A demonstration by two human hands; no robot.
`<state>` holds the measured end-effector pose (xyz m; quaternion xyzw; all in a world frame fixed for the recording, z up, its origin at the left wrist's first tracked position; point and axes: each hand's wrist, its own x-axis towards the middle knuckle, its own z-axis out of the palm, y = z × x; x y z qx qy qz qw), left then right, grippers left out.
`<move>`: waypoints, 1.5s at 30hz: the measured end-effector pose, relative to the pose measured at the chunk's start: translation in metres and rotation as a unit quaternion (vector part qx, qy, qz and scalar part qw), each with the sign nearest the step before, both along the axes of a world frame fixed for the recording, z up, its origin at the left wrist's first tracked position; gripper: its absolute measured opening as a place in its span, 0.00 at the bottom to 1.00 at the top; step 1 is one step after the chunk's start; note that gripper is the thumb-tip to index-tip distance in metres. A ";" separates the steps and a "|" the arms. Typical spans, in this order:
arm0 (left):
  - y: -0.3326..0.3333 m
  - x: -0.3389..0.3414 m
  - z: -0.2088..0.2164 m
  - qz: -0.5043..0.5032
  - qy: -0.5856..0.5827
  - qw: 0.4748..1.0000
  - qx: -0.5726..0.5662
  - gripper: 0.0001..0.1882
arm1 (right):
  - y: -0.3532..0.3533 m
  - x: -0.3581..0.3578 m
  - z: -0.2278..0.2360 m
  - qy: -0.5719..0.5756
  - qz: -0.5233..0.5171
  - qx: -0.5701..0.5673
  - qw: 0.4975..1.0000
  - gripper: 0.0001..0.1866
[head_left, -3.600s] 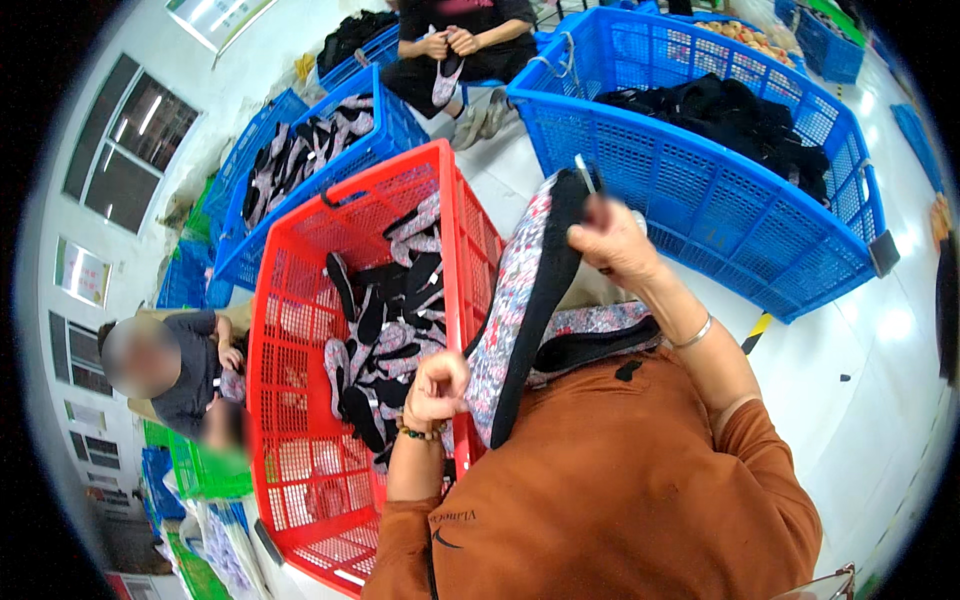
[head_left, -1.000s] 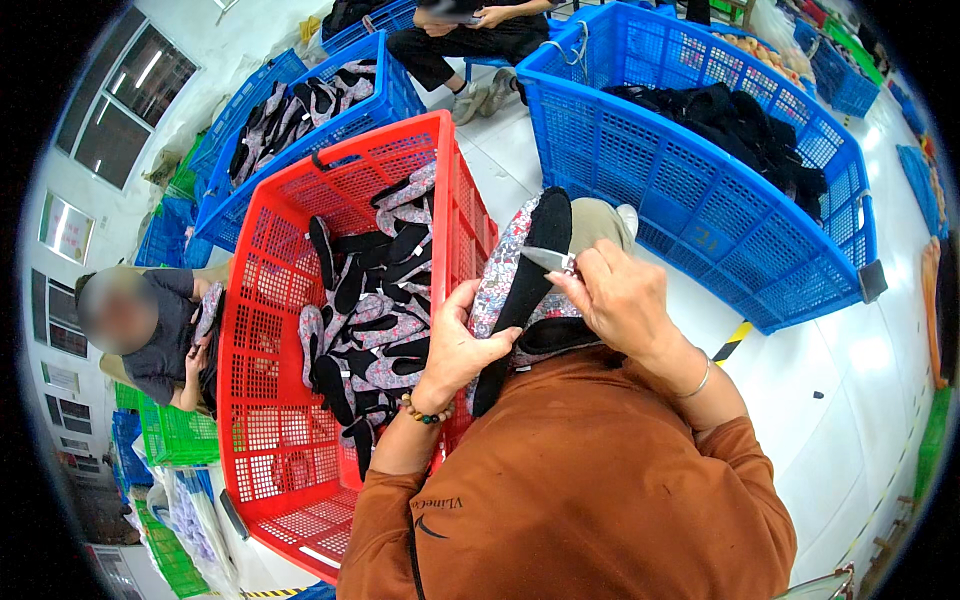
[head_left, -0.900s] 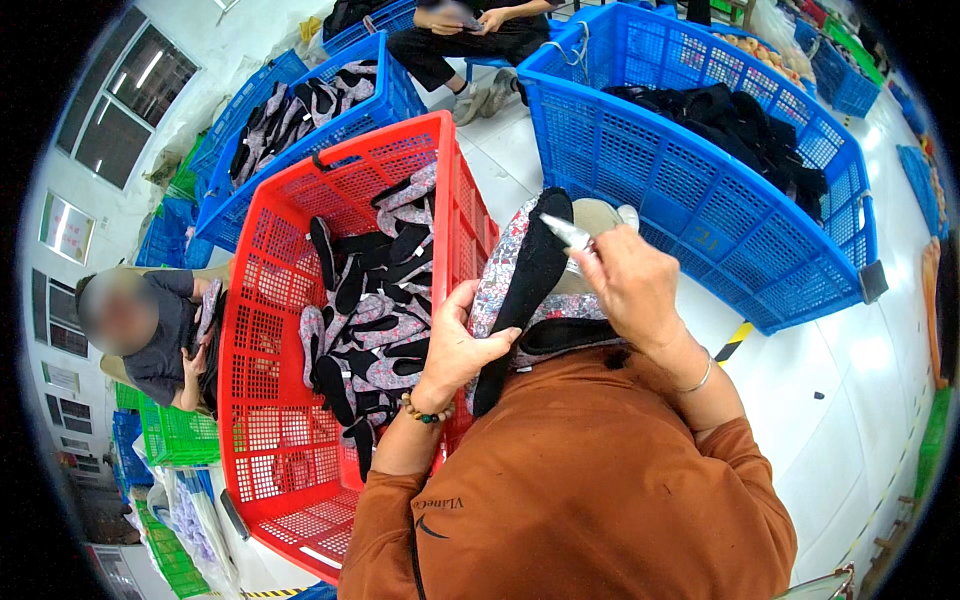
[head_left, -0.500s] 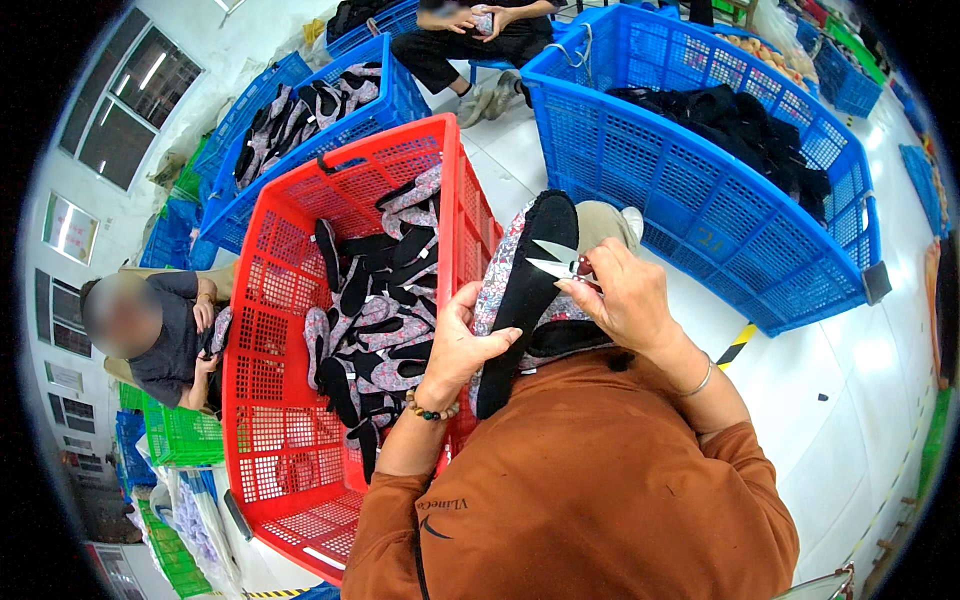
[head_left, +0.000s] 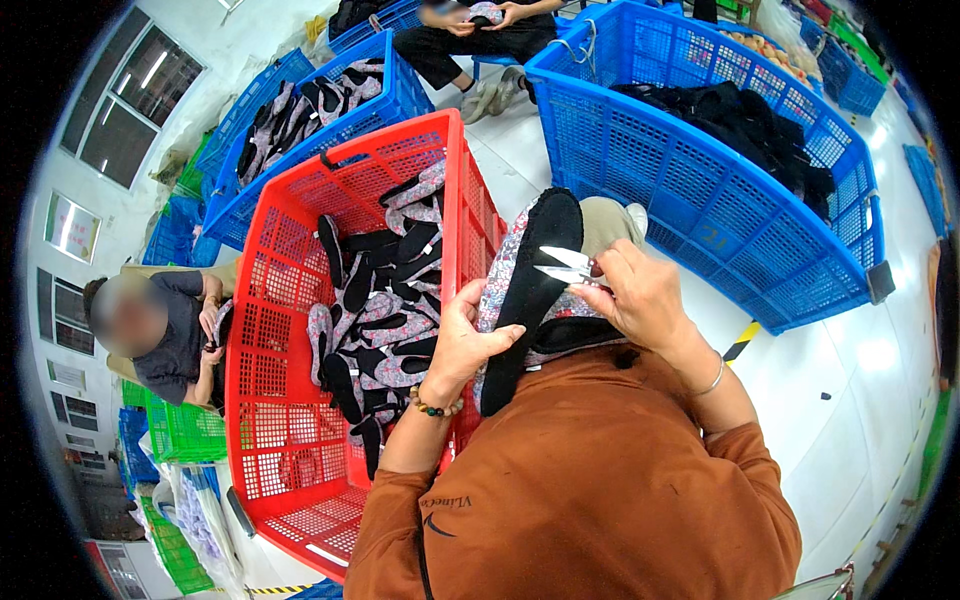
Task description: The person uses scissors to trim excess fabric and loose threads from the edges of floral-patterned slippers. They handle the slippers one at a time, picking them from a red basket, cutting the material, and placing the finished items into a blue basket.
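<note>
Our L hand (head_left: 470, 340) is clamped on a black-soled floral shoe (head_left: 530, 290), held upright-ish in front of us; its fingers run behind the upper, mostly hidden. R hand (head_left: 645, 300) grips small snips (head_left: 567, 262), blades apart over the sole; handles hidden in the fist, can't tell if tips touch. 2nd shoe (head_left: 575, 335), against our brown shirt (head_left: 590, 460), is part-covered. Red crate's (head_left: 478, 215) wall runs nr L wrist; white floor (head_left: 800, 420) opens R of our R forearm, below blue crate (head_left: 690, 190).
</note>
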<state>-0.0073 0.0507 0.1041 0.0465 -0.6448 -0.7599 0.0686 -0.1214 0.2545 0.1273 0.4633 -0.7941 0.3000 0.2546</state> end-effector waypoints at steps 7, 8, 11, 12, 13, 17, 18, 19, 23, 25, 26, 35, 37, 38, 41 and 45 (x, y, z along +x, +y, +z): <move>0.003 0.000 -0.001 -0.008 -0.012 1.000 -0.006 0.28 | -0.010 -0.003 -0.001 0.001 0.030 -0.032 0.999 0.15; 0.004 -0.001 0.000 -0.008 -0.012 1.000 -0.010 0.28 | -0.011 -0.003 0.000 0.001 0.026 -0.027 0.999 0.15; 0.003 -0.002 -0.005 0.006 -0.006 1.000 -0.025 0.28 | -0.012 -0.002 0.000 0.005 -0.001 -0.022 1.000 0.15; 0.002 -0.003 -0.005 0.003 -0.007 1.000 -0.026 0.28 | -0.012 -0.002 -0.002 0.008 -0.022 -0.026 0.999 0.15; 0.001 -0.002 -0.006 0.000 -0.009 1.000 -0.028 0.28 | -0.012 -0.003 -0.004 0.012 -0.043 -0.031 0.999 0.15; 0.002 -0.002 -0.005 0.001 -0.010 1.000 -0.025 0.28 | -0.007 -0.005 -0.004 0.005 -0.056 -0.026 0.998 0.16; 0.001 -0.002 -0.006 0.000 -0.011 1.000 -0.028 0.28 | -0.006 -0.003 -0.003 -0.004 -0.045 -0.026 0.999 0.16; 0.000 -0.003 -0.009 -0.001 -0.011 0.999 -0.032 0.28 | -0.006 0.002 -0.003 -0.013 -0.034 -0.026 0.999 0.16; 0.002 -0.003 -0.007 -0.010 -0.013 1.000 -0.023 0.28 | -0.009 0.002 -0.004 0.000 -0.006 -0.020 1.000 0.15; 0.000 -0.001 -0.003 -0.011 -0.018 1.000 0.021 0.27 | -0.010 -0.006 -0.003 -0.001 -0.017 -0.034 0.999 0.15; -0.002 0.000 -0.001 -0.011 -0.021 0.999 0.043 0.27 | -0.008 -0.011 -0.003 -0.006 -0.035 -0.044 0.998 0.15; -0.040 -0.009 -0.030 -0.040 -0.059 0.918 0.389 0.32 | -0.005 -0.016 -0.016 -0.113 0.009 -0.106 0.988 0.15; -0.040 -0.008 -0.032 -0.047 -0.065 0.901 0.426 0.32 | -0.011 -0.011 -0.018 -0.125 0.023 -0.109 0.986 0.15; -0.039 -0.007 -0.032 -0.050 -0.067 0.892 0.444 0.32 | -0.012 -0.011 -0.017 -0.131 0.030 -0.111 0.985 0.16; -0.040 -0.005 -0.035 -0.049 -0.062 0.898 0.433 0.33 | -0.013 -0.013 -0.015 -0.125 0.037 -0.128 0.983 0.16; -0.037 -0.008 -0.032 -0.060 -0.077 0.898 0.429 0.35 | -0.014 -0.015 -0.010 -0.133 0.063 -0.131 0.980 0.13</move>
